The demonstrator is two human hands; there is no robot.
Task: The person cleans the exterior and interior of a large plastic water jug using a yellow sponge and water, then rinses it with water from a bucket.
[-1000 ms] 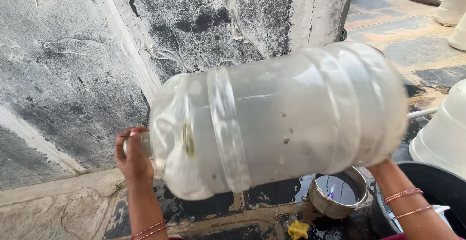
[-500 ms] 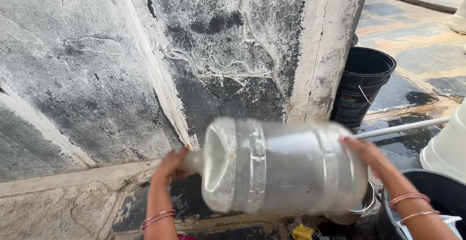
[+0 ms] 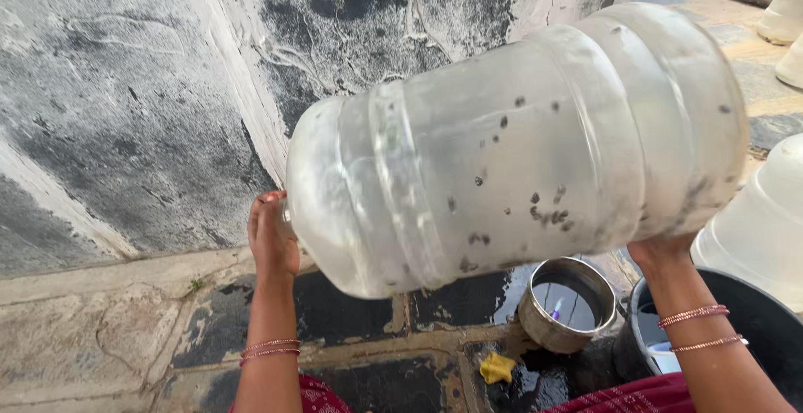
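A large translucent plastic water jug [image 3: 519, 154] is held on its side across the centre and upper right of the frame, its neck end toward the left and its base toward the right. Dark specks dot its wall, densest near the lower middle, and moulded ribs ring the body near the neck end.

The left hand [image 3: 272, 233], at centre left, is pressed flat against the neck end of the jug, fingers pointing up; it bears on the jug rather than closing around it. Two thin bangles [image 3: 269, 349] circle that forearm.

The right hand [image 3: 661, 252], at lower right, supports the jug from beneath its base end; only the heel of the hand and the wrist show, the fingers being hidden behind the jug, so how far they curl cannot be told. Two bangles [image 3: 694, 329] lie on this wrist as well.

Below the jug, a small steel pot [image 3: 567, 304] holding dark water stands on the wet stone floor [image 3: 351, 313]. A yellow scrap [image 3: 498, 369] lies just to its left. A dark tub [image 3: 765, 329] sits at the lower right edge, with a white container [image 3: 757, 221] above it. A weathered grey wall [image 3: 125, 104] fills the left and upper background.
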